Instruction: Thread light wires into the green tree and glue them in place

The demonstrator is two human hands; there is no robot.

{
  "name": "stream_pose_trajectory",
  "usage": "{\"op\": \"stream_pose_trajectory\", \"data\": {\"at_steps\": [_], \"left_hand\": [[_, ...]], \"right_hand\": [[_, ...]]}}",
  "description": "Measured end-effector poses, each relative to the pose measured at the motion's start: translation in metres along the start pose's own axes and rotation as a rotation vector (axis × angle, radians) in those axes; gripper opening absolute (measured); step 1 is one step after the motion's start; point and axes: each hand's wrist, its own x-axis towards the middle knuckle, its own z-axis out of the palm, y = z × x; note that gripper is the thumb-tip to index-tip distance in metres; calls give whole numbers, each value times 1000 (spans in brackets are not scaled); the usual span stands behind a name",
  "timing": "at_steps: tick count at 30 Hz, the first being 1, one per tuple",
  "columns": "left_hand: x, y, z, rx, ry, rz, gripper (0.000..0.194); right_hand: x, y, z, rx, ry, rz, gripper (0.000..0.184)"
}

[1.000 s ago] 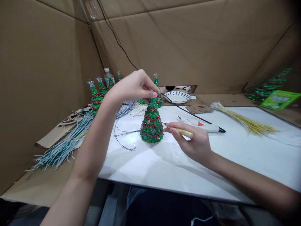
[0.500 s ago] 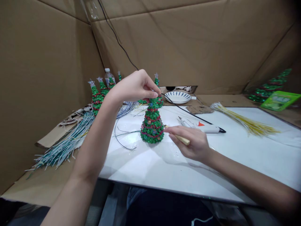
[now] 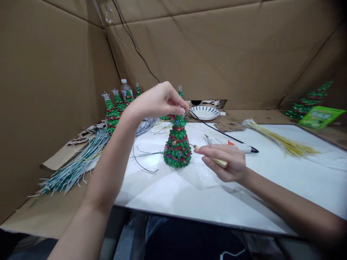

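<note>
A small green beaded Christmas tree (image 3: 178, 146) with red garlands and tiny coloured ornaments stands upright on the white board. My left hand (image 3: 164, 99) reaches over from above and pinches the tree's top, which the fingers hide. In my right hand (image 3: 226, 161) is an awl (image 3: 219, 162) with a pale wooden handle, held like a pen. Its thin metal tip points at the tree's right side; whether it touches is too small to tell. Thin dark wires (image 3: 148, 155) lie to the left of the tree's base.
Several finished trees (image 3: 112, 115) and a bottle (image 3: 124, 86) stand at back left, behind bundled wires (image 3: 73, 162). A striped plate (image 3: 204, 113), a white corded glue pen (image 3: 245, 148), yellow wires (image 3: 284, 139) and a green packet (image 3: 321, 117) lie back and right. Cardboard walls (image 3: 217, 50) enclose the board.
My right hand and the awl have drawn slightly right, away from the tree, showing the metal tip. The tree has shifted slightly right and turned a little under my left hand.
</note>
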Motion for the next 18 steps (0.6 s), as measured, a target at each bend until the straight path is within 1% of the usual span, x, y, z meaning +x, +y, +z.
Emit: {"op": "stream_pose_trajectory", "data": {"at_steps": [2, 4, 6, 8, 11, 15, 18], "left_hand": [[1, -3, 0, 16, 2, 3, 25], [2, -8, -1, 28, -1, 4, 26], [3, -12, -2, 29, -5, 5, 26], [3, -14, -2, 28, -6, 5, 27], [3, -13, -2, 39, 6, 3, 27], [3, -10, -1, 68, 32, 10, 26], [3, -9, -2, 80, 28, 12, 26]], "right_hand": [[0, -4, -3, 104, 51, 145, 27], [0, -7, -6, 233, 133, 301, 23], [1, -9, -6, 299, 180, 381, 20], [2, -10, -5, 283, 156, 393, 19], [5, -10, -2, 190, 73, 370, 19], [7, -10, 3, 62, 7, 281, 18], [8, -8, 5, -1, -37, 190, 20]]}}
